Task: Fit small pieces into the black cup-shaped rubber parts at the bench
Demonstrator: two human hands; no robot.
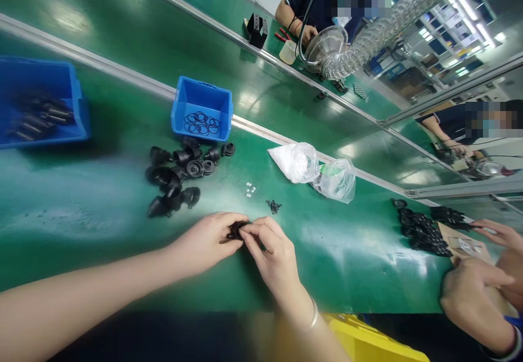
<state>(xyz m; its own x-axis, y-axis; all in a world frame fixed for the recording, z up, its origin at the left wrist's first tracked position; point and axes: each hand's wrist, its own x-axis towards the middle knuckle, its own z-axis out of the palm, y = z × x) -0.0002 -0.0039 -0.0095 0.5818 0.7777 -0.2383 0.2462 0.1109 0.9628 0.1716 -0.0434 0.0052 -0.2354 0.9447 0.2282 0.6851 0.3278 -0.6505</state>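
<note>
Between my hands, above the green bench, is a small black plastic fitting (pixel 235 230). My left hand (pixel 210 239) grips it from the left with thumb and fingers. From the right, my right hand (pixel 269 245) has its fingertips pinched at the fitting's edge; whether they hold a small part there is hidden. Just beyond lie a little heap of tiny black rings (pixel 273 207) and several small white pieces (pixel 250 190). A pile of black plastic fittings (pixel 174 179) sits to the left, beyond my left forearm.
A blue bin (pixel 202 87) with black O-rings stands behind the pile; another blue bin (pixel 81 106) holds dark parts. Plastic bags (pixel 302 160) lie by the metal rail. At right, a co-worker's hands (pixel 474 291) are near black parts (pixel 423 228). A yellow bin (pixel 368 340) is below the bench edge.
</note>
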